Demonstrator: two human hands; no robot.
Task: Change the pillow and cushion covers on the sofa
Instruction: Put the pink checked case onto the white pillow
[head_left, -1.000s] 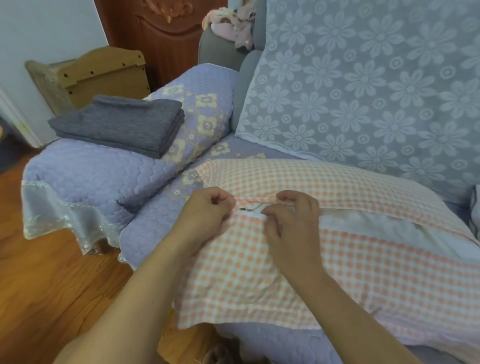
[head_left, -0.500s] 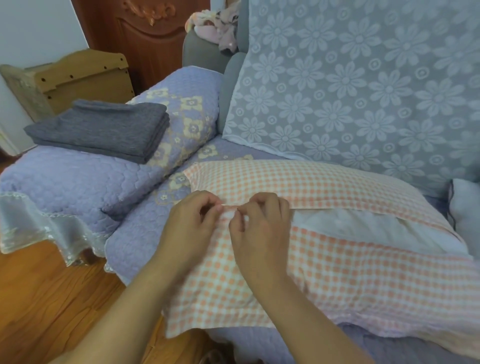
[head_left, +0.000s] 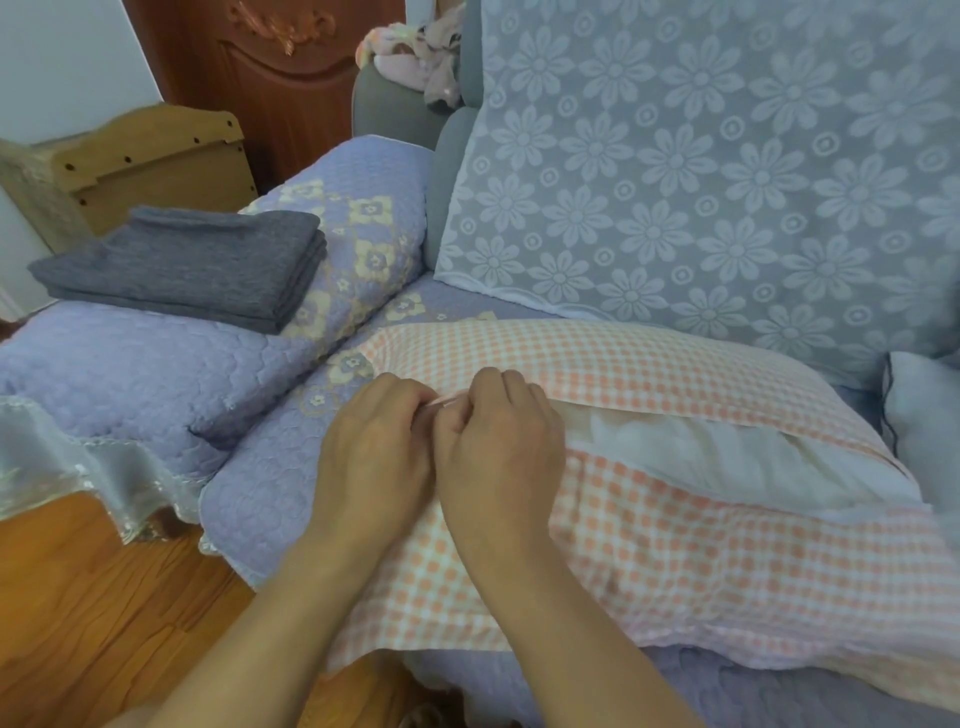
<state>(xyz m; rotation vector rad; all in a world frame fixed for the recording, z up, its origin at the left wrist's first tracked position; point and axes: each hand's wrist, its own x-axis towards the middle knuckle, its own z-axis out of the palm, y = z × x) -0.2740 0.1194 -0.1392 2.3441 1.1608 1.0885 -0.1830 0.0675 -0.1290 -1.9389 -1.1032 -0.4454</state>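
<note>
A pillow in an orange-and-white checked cover (head_left: 701, 561) lies across the sofa seat. Its long side opening gapes, and the white inner pillow (head_left: 717, 452) shows through it. At the left end of that opening my left hand (head_left: 374, 447) and my right hand (head_left: 498, 441) sit knuckle to knuckle. Both pinch the cover's edge; what lies between the fingertips is hidden. A stack of folded grey covers (head_left: 192, 265) rests on the sofa arm at the left.
The sofa wears a quilted lilac cover (head_left: 156, 374) with a lace fringe over the arm. A blue floral lace cloth (head_left: 727, 182) drapes the backrest. A pale cushion (head_left: 924, 431) peeks in at the right edge. Wooden floor lies below, with a wooden cabinet (head_left: 150, 166) behind the arm.
My right hand has slid left along the opening until it meets my left hand. The small zipper pull seen a second ago is now covered by the fingers.
</note>
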